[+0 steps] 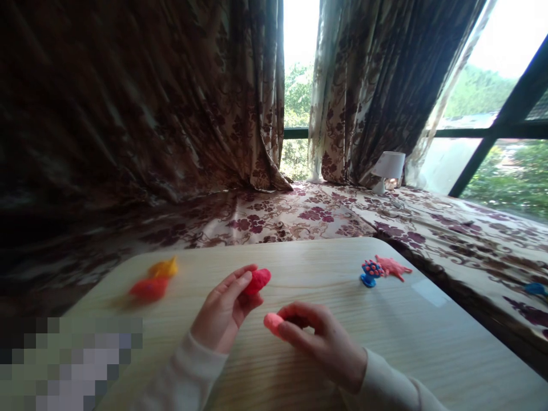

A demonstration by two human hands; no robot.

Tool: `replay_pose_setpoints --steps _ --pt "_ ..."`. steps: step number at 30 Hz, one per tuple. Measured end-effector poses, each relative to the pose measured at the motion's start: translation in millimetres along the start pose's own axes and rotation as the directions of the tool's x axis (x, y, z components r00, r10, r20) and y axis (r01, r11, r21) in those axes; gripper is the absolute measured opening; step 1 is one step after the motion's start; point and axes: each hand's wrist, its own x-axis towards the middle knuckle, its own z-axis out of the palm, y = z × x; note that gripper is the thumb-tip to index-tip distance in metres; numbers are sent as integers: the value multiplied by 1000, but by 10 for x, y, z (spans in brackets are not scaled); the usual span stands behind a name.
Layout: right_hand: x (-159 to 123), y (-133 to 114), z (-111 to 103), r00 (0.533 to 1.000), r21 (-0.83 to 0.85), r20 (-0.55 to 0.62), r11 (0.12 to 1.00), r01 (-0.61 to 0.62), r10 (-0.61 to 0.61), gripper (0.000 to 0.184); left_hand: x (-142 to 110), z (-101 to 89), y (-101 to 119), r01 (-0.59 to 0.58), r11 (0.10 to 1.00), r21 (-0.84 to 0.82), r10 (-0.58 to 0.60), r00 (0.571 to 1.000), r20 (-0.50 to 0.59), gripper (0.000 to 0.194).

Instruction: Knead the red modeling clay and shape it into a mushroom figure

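Observation:
My left hand (225, 311) pinches a red lump of clay (257, 281) between thumb and fingertips, just above the light wooden table (299, 257). My right hand (323, 342) is closed around a pink lump of clay (272, 322), held low over the table close to the left hand. Both wrists wear pale long sleeves.
A yellow clay piece (163, 268) and a red-orange clay piece (148, 289) lie at the table's left. A blue spotted clay figure (370, 273) and a pink clay figure (391, 266) sit at the right. Behind are a floral-covered ledge, curtains, a small white lamp (387, 168) and a window.

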Motion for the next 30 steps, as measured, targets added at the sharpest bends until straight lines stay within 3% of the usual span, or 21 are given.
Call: replay_pose_setpoints --steps 3,6,13,22,24,28,30 --pt "-42 45 53 982 -416 80 890 188 -169 6 6 -6 28 11 999 -46 -13 999 -40 17" --pt "-63 83 74 957 -563 169 774 289 -234 13 -21 6 42 44 997 -66 -45 999 -26 18" --pt "-68 69 49 957 -584 168 759 289 -236 27 -77 -22 59 90 996 -11 -90 995 51 43" --pt "-90 51 0 942 -568 177 753 333 -284 19 -21 -103 -83 -30 980 195 18 998 65 25" --pt "-82 23 -33 936 -518 123 783 343 -329 15 -27 -102 -94 -64 963 262 47 996 70 20" --pt "-37 -12 -112 887 -390 -180 859 332 -425 21 -78 -62 -106 -127 900 417 90 990 107 24" --pt "-12 -3 -131 877 -329 -241 885 329 -416 27 -127 -14 -111 -155 863 481 96 985 147 20"
